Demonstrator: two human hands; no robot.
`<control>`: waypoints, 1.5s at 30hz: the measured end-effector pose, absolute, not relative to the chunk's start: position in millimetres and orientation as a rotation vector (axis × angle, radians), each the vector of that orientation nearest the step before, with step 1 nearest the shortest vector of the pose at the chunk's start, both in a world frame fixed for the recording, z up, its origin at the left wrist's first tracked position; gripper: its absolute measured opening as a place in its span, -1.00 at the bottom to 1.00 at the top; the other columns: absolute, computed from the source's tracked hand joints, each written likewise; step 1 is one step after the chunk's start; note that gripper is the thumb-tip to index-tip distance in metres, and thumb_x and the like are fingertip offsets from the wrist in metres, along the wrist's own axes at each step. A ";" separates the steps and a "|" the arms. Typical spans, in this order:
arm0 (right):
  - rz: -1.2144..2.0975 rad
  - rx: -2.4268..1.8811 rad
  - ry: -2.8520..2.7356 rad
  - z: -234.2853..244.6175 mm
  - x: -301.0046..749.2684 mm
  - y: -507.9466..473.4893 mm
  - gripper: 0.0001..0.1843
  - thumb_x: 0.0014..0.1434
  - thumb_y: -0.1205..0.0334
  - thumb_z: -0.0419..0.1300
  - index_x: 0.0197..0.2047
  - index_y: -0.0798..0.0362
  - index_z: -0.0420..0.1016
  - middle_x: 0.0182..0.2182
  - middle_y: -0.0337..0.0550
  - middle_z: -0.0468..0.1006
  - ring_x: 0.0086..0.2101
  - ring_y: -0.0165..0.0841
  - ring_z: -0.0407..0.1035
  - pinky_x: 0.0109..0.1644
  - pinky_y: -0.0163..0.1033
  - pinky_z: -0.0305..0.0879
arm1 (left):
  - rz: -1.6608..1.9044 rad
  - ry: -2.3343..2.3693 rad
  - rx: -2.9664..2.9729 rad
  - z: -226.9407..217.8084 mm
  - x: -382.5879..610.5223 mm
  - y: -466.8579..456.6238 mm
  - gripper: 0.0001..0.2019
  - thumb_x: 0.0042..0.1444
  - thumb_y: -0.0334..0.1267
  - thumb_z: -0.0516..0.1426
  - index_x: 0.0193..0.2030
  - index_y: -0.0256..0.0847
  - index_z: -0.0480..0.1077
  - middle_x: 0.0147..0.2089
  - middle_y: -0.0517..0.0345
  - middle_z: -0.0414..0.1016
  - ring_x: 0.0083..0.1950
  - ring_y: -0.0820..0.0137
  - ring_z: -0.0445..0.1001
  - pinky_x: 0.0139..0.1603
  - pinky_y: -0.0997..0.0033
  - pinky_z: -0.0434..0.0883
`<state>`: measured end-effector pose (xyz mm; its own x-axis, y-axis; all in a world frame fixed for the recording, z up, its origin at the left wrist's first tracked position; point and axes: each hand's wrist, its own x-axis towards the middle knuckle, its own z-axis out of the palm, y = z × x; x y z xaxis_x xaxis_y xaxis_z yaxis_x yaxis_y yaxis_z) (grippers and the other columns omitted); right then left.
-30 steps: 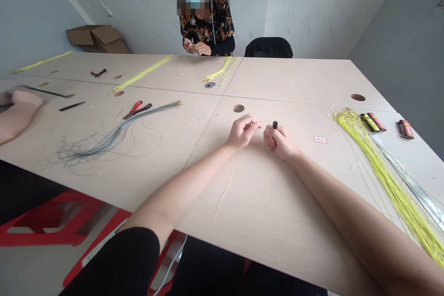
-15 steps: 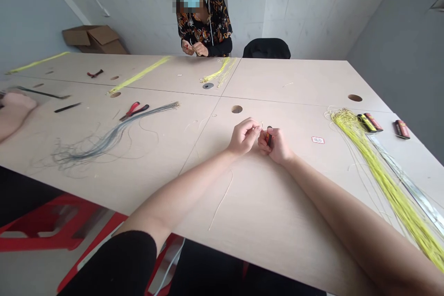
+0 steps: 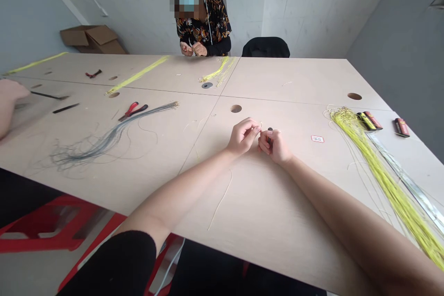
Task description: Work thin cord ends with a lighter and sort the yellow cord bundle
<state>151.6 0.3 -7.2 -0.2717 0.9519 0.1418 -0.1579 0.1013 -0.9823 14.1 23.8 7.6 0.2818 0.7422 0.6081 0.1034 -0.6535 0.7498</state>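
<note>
My left hand (image 3: 242, 138) is closed in a pinch on a small curved hook (image 3: 261, 124), whose bend sticks up past the fingertips. Beside it, nearly touching, my right hand (image 3: 274, 145) is wrapped round a small black-and-orange tool (image 3: 269, 129); only its dark rounded end shows well. A pale thread seems to run near the right fingertips, too fine to follow. Nearer me on the tabletop (image 3: 277, 222) lies a loose pale line (image 3: 222, 200). A small red-edged label (image 3: 317, 138) lies to the right of my hands.
At the right lie a yellow line bundle (image 3: 381, 171), a silvery strip (image 3: 412, 185) and several dark-and-red spools (image 3: 401, 127). Leftward are a grey line bundle (image 3: 114, 134) and red-handled pliers (image 3: 132, 110). A co-worker (image 3: 204, 23) sits opposite; another person's arm (image 3: 10, 101) is at far left.
My right hand has turned slightly, so less of the tool's orange part shows. My left hand keeps its pinch. The far-left person's arm has shifted.
</note>
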 end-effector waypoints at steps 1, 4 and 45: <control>1.356 -0.861 -1.369 -8.0 151.9 0.9 -0.50 0.09 -0.09 -0.05 -0.75 -0.03 0.04 -0.81 -0.30 0.02 -0.66 -0.43 -0.02 -0.38 -0.21 0.20 | 1.395 0.753 1.964 7.8 14.1 23.7 -0.60 0.22 0.07 0.02 -0.49 -0.18 0.30 -0.44 0.15 0.33 -0.38 0.43 0.31 -0.36 0.37 0.27; 1.335 -0.868 -1.355 -8.9 152.6 2.7 -0.48 0.10 -0.14 -0.04 -0.74 -0.03 0.02 -0.78 -0.32 -0.02 -0.64 -0.42 0.04 -0.36 -0.20 0.21 | 1.404 0.739 1.961 7.9 14.1 23.6 -0.59 0.22 0.08 0.03 -0.49 -0.18 0.29 -0.45 0.16 0.31 -0.38 0.43 0.32 -0.35 0.36 0.28; 1.723 -0.869 -1.140 4.2 152.9 7.9 -0.69 -0.14 0.06 0.02 -0.74 -0.02 0.02 -0.81 -0.38 -0.08 -0.74 -0.55 -0.23 -0.66 -0.35 -0.26 | 1.458 0.633 2.026 0.7 14.9 27.7 -0.69 0.27 -0.10 0.04 -0.46 -0.21 0.31 -0.44 0.17 0.32 -0.39 0.47 0.29 -0.40 0.42 0.24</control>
